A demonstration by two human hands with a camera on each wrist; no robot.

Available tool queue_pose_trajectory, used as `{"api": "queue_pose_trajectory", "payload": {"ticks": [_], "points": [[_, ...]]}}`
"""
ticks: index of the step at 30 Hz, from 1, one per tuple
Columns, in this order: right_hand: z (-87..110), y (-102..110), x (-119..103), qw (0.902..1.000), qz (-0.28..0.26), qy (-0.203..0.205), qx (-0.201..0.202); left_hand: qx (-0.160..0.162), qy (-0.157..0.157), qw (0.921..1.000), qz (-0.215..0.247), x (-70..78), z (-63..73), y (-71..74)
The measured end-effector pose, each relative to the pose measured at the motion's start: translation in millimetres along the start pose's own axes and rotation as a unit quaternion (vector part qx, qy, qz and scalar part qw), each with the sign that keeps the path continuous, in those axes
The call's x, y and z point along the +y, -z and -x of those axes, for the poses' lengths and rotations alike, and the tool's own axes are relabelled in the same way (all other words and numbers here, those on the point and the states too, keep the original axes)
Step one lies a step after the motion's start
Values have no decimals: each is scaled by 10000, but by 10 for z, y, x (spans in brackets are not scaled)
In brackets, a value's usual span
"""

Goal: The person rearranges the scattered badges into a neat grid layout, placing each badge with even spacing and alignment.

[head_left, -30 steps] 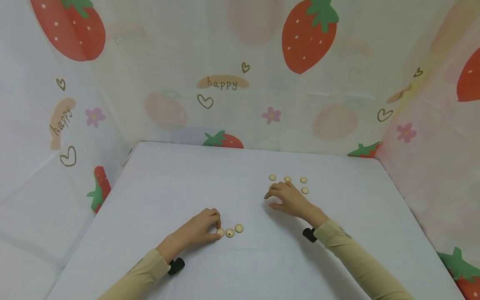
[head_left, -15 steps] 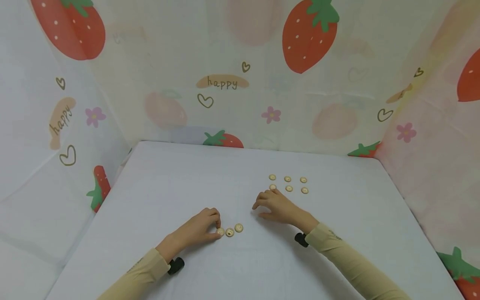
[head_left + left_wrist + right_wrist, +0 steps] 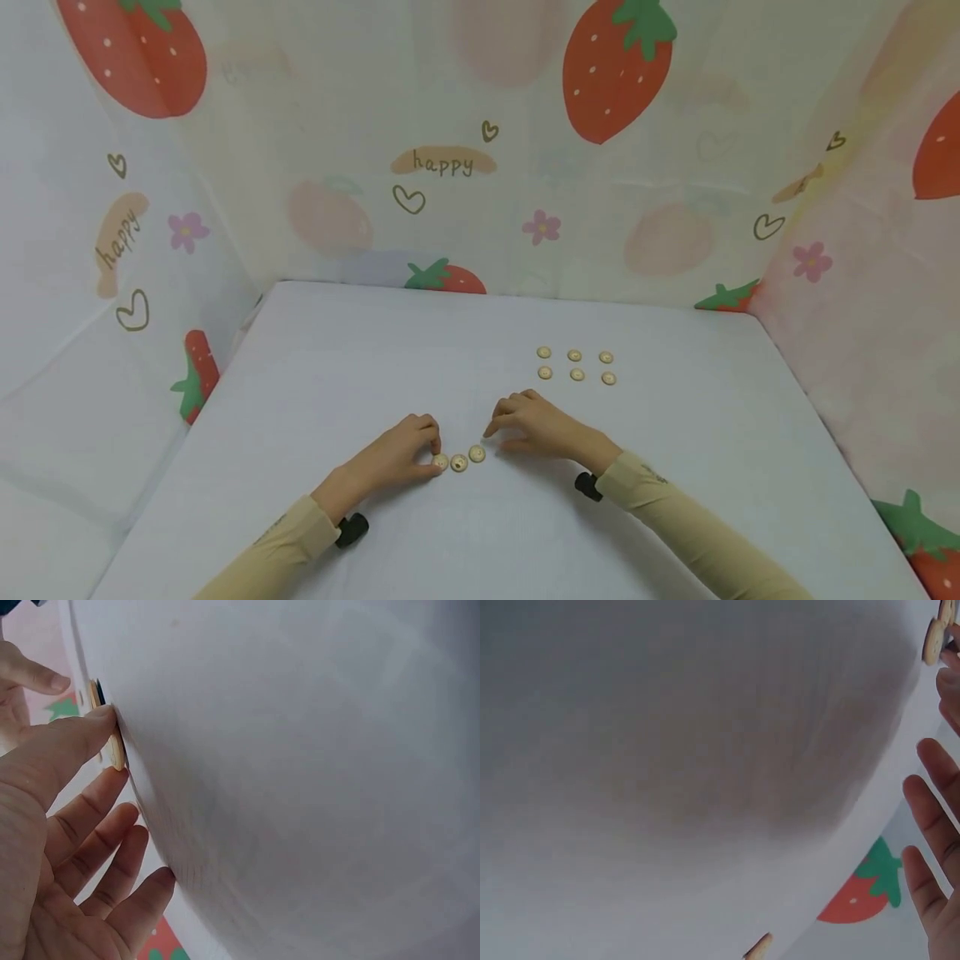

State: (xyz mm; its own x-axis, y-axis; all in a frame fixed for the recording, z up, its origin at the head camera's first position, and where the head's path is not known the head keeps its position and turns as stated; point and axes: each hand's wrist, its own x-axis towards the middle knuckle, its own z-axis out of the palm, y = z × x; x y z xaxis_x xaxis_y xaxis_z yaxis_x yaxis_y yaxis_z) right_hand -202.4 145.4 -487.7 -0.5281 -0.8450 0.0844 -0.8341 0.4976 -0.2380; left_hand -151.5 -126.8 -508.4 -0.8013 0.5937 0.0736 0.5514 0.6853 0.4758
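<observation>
On the white table lies a short row of three pale tan wooden buttons, close together. My left hand (image 3: 401,450) is at the row's left end, pinching the leftmost button (image 3: 441,462) between thumb and index finger. In the left wrist view that button (image 3: 118,750) shows edge-on against the tabletop, between thumb and index fingertip. Beside it are the middle button (image 3: 459,462), with a dark spot, and the right button (image 3: 477,453). Just right of the row, my right hand (image 3: 540,427) holds nothing, its fingers loosely bent above the cloth.
Farther back to the right, several more buttons (image 3: 577,375) lie in two neat rows. The white table (image 3: 360,350) is enclosed by a fabric backdrop (image 3: 510,192) printed with strawberries, hearts and flowers, at the back and both sides.
My right hand has come left and nearer from the two rows at the back, toward the short row, uncovering the buttons it hid. The left hand stays at the same button.
</observation>
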Motion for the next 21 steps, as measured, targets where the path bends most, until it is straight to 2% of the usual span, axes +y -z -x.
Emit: {"api": "queue_pose_trajectory", "payload": {"ticks": [10, 21], "points": [[-71, -60, -101, 9996, -103, 210, -161, 11, -17, 10000, -6, -18, 4, -5], [-130, -86, -162, 9986, -81, 110, -503, 9, -110, 9999, -45, -14, 4, 8]]}}
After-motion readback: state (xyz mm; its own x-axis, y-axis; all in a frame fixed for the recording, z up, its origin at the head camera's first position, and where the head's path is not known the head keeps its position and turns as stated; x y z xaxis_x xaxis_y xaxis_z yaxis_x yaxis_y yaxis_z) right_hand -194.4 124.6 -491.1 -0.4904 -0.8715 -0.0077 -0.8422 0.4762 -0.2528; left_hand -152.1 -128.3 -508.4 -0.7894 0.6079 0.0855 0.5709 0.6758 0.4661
